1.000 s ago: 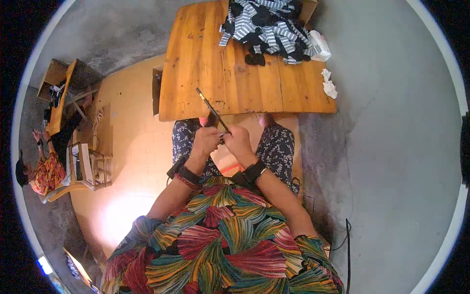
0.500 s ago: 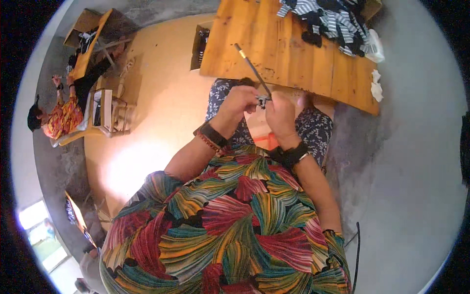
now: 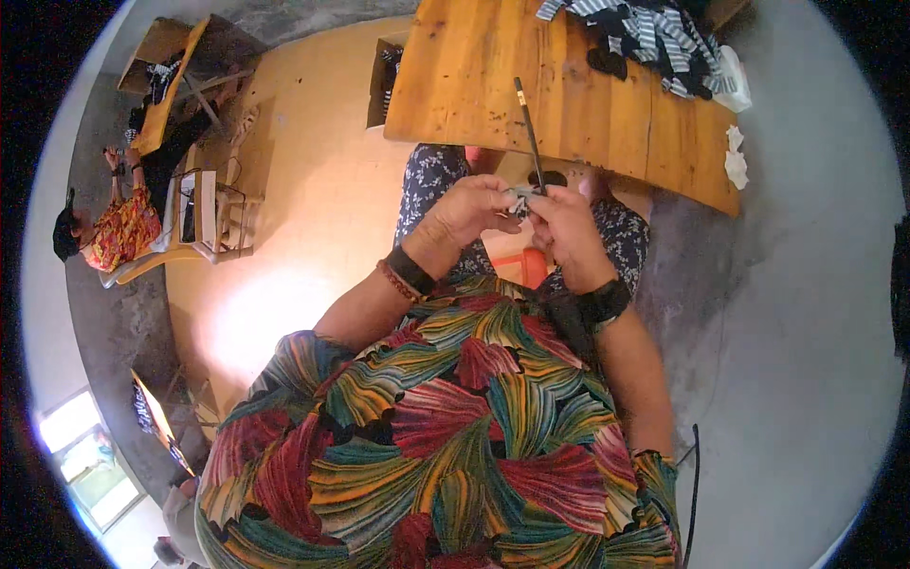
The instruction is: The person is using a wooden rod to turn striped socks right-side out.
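My left hand point(image 3: 471, 211) is closed in a pinch on a small grey and white piece point(image 3: 518, 197), perhaps of cloth, whose kind I cannot make out. Close beside it, my right hand point(image 3: 572, 232) grips a thin dark stick point(image 3: 529, 128) with a pale band near its top. It stands nearly upright, its lower end hidden at the right fingers, which also touch the grey piece. Both hands are above my lap, just short of the table's near edge. Farther off on the wooden table point(image 3: 474, 81) lies a heap of black and grey-striped knitted pieces point(image 3: 654, 38).
White crumpled scraps point(image 3: 736, 156) and a white bag point(image 3: 734, 81) lie at the table's right side. An open box point(image 3: 377, 85) stands left of the table. Beneath my hands there is something orange-red point(image 3: 533, 266). At far left another person point(image 3: 118, 228) sits at a small table point(image 3: 175, 85).
The stick has swung from leaning left to nearly upright. Both hands have shifted slightly; the right one has turned and moved to the right, and the left fingers have straightened somewhat.
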`<state>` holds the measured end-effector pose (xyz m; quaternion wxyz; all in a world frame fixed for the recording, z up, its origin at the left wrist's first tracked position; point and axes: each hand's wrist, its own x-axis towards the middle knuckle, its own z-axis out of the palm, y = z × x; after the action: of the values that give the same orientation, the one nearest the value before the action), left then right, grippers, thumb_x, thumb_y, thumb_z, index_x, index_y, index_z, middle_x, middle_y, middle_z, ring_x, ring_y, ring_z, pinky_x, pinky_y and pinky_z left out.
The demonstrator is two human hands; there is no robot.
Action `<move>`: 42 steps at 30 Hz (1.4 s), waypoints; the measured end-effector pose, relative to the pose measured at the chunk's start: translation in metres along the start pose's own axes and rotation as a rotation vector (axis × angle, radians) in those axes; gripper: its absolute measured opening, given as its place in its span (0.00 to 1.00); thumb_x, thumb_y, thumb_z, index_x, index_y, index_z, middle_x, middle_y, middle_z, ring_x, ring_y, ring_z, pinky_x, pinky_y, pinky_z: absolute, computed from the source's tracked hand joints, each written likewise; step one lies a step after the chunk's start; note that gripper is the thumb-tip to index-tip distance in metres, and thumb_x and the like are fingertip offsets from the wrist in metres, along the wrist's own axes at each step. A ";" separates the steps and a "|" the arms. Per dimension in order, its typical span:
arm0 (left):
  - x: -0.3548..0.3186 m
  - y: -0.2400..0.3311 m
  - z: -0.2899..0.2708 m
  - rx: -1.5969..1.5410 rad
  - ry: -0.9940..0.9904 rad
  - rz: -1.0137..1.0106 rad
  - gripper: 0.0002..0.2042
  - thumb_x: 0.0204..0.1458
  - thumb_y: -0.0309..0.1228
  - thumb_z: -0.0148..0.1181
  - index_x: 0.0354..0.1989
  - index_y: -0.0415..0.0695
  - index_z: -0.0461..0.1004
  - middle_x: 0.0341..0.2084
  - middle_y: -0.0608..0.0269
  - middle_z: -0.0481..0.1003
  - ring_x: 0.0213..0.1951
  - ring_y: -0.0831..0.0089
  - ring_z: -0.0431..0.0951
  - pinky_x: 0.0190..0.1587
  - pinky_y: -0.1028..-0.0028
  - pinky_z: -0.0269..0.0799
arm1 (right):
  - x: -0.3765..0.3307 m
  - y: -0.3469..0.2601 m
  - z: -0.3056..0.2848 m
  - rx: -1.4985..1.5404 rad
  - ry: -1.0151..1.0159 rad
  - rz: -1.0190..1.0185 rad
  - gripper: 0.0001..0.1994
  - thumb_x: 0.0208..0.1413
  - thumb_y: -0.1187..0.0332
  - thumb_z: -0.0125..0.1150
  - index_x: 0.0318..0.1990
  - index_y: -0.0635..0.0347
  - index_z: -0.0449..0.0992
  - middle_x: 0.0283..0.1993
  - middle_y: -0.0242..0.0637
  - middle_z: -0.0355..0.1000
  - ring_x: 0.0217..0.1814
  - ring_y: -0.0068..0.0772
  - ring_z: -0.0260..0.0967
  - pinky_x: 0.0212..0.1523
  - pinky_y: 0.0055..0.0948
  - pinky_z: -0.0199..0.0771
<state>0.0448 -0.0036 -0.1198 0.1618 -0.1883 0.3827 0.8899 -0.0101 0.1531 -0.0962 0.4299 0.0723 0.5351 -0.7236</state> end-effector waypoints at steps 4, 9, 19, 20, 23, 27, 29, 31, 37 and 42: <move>-0.001 -0.002 0.007 -0.048 0.070 0.044 0.06 0.45 0.29 0.56 0.27 0.40 0.69 0.23 0.62 0.72 0.25 0.70 0.73 0.26 0.72 0.69 | -0.001 0.009 0.001 0.168 0.001 0.044 0.07 0.51 0.68 0.52 0.27 0.62 0.67 0.16 0.27 0.59 0.10 0.16 0.49 0.11 0.17 0.49; -0.003 0.004 0.013 -0.210 0.125 0.010 0.05 0.47 0.30 0.53 0.27 0.42 0.69 0.22 0.65 0.71 0.20 0.76 0.67 0.20 0.79 0.61 | -0.011 -0.003 0.010 0.361 -0.269 0.001 0.09 0.53 0.66 0.49 0.27 0.60 0.68 0.16 0.26 0.58 0.11 0.15 0.48 0.12 0.17 0.51; -0.009 -0.006 0.023 -0.418 -0.212 0.098 0.07 0.49 0.31 0.51 0.32 0.41 0.68 0.26 0.63 0.71 0.17 0.77 0.64 0.17 0.80 0.58 | -0.004 -0.002 0.007 -0.587 0.230 -0.763 0.09 0.51 0.68 0.50 0.27 0.67 0.66 0.16 0.43 0.58 0.19 0.27 0.58 0.21 0.29 0.59; -0.008 -0.006 0.024 -0.486 -0.344 0.095 0.07 0.49 0.30 0.52 0.33 0.40 0.68 0.26 0.62 0.71 0.18 0.76 0.65 0.17 0.79 0.59 | -0.002 0.001 0.005 -0.587 0.235 -0.764 0.09 0.51 0.68 0.50 0.27 0.67 0.66 0.16 0.43 0.58 0.19 0.27 0.58 0.21 0.29 0.59; -0.003 0.000 0.010 -0.123 -0.278 0.125 0.08 0.48 0.30 0.53 0.33 0.40 0.69 0.26 0.60 0.72 0.22 0.73 0.70 0.20 0.77 0.64 | 0.002 0.012 -0.001 -0.590 0.219 -0.751 0.08 0.51 0.69 0.50 0.27 0.67 0.68 0.15 0.39 0.61 0.17 0.25 0.58 0.19 0.26 0.59; 0.009 -0.031 0.010 -0.225 -0.068 0.218 0.08 0.46 0.30 0.56 0.33 0.39 0.70 0.26 0.58 0.73 0.28 0.68 0.74 0.27 0.74 0.70 | -0.005 0.006 0.002 -0.075 0.146 -0.322 0.08 0.52 0.69 0.50 0.26 0.64 0.70 0.16 0.29 0.63 0.16 0.18 0.59 0.17 0.19 0.59; 0.007 -0.031 0.007 -0.201 -0.024 0.224 0.07 0.46 0.29 0.56 0.32 0.39 0.71 0.26 0.58 0.73 0.28 0.69 0.74 0.28 0.74 0.70 | -0.003 0.006 0.003 -0.066 0.128 -0.374 0.08 0.53 0.69 0.50 0.26 0.63 0.70 0.17 0.27 0.63 0.16 0.16 0.59 0.16 0.17 0.58; 0.007 -0.024 0.011 -0.180 0.016 0.235 0.06 0.46 0.27 0.56 0.31 0.38 0.71 0.25 0.58 0.73 0.28 0.69 0.74 0.28 0.75 0.70 | 0.000 0.009 0.001 0.283 0.013 -0.285 0.08 0.53 0.68 0.49 0.28 0.63 0.70 0.17 0.30 0.64 0.15 0.15 0.55 0.15 0.18 0.57; 0.003 -0.007 0.017 0.051 0.116 0.360 0.04 0.45 0.22 0.52 0.30 0.37 0.71 0.24 0.61 0.73 0.25 0.74 0.72 0.29 0.77 0.68 | -0.022 -0.008 0.015 0.346 -0.134 -0.151 0.09 0.55 0.65 0.48 0.31 0.63 0.68 0.20 0.29 0.63 0.12 0.15 0.46 0.15 0.18 0.55; -0.009 -0.001 0.052 0.264 0.214 0.648 0.07 0.43 0.15 0.46 0.28 0.37 0.71 0.21 0.64 0.70 0.27 0.79 0.69 0.30 0.81 0.67 | -0.020 -0.006 0.007 0.212 -0.159 -0.179 0.09 0.54 0.66 0.48 0.31 0.62 0.68 0.20 0.26 0.63 0.12 0.13 0.48 0.15 0.17 0.55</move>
<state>0.0425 0.0340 -0.0832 -0.1467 -0.1265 0.5488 0.8132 0.0005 0.1584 -0.0779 0.3948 0.0119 0.4245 -0.8147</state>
